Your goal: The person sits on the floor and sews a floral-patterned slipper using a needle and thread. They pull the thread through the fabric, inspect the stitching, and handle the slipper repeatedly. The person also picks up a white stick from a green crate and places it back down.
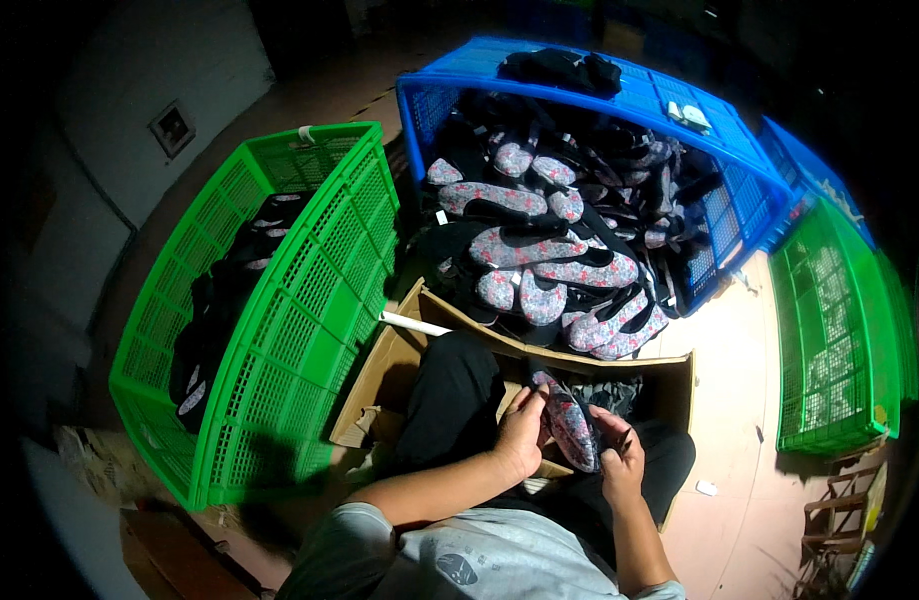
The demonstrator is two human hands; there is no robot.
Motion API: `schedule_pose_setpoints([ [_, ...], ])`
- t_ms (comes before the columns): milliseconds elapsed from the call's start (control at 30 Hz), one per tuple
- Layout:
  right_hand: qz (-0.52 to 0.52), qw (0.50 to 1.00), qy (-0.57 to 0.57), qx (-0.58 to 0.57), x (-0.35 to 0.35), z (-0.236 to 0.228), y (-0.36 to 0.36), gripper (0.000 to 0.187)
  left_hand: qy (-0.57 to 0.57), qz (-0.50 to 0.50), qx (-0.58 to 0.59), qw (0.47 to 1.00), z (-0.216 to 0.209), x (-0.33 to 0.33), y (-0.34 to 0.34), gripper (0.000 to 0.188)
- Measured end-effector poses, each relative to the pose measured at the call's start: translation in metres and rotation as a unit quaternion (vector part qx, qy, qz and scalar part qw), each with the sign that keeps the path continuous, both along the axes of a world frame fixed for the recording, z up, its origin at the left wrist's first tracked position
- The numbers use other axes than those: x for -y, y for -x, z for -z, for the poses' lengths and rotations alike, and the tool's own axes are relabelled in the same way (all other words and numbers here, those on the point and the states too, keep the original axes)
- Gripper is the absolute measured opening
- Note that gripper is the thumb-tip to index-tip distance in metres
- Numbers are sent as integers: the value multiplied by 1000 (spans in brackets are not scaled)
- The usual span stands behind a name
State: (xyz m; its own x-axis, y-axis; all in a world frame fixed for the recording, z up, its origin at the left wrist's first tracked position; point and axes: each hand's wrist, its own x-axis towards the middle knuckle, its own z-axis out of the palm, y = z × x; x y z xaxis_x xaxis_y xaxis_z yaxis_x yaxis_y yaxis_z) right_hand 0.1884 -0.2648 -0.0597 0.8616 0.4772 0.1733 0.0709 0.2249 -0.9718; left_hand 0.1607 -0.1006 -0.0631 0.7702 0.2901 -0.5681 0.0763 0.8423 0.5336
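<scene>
A slipper (572, 428) with a floral pattern in grey, pink and red and a dark opening is held up between my hands, above my lap. My left hand (521, 436) grips its left side, thumb and fingers closed on it. On the other side, my right hand (621, 462) has its fingers bent against the slipper's right edge. A small dark pointed thing (628, 438) shows at the right fingers; its kind cannot be made out. Under my hands stands an open cardboard box (670, 385) with dark pieces (610, 395) inside.
Many similar floral slippers (525, 248) spill from a tipped blue crate (760, 180) ahead. A green crate (300, 300) at left holds dark slippers (235, 270). Another green crate (825, 330) stands right. A white tube (415, 323) leans on the box. A wooden stool (840, 510) is lower right.
</scene>
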Motion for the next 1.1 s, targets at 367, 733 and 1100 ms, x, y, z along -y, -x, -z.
schedule_pose_setpoints([
  [367, 63, 987, 144, -24, -12, -21, -14, 33, 11, -56, 4, 998, 30, 1, -2, 32],
  [733, 137, 962, 222, -86, -21, -1, -16, 18, 12, -32, -10, 999, 34, 5, 4, 10],
  [1100, 254, 957, 96, -104, -19, 34, -18, 11, 12, -35, -30, 999, 36, 10, 5, 11],
])
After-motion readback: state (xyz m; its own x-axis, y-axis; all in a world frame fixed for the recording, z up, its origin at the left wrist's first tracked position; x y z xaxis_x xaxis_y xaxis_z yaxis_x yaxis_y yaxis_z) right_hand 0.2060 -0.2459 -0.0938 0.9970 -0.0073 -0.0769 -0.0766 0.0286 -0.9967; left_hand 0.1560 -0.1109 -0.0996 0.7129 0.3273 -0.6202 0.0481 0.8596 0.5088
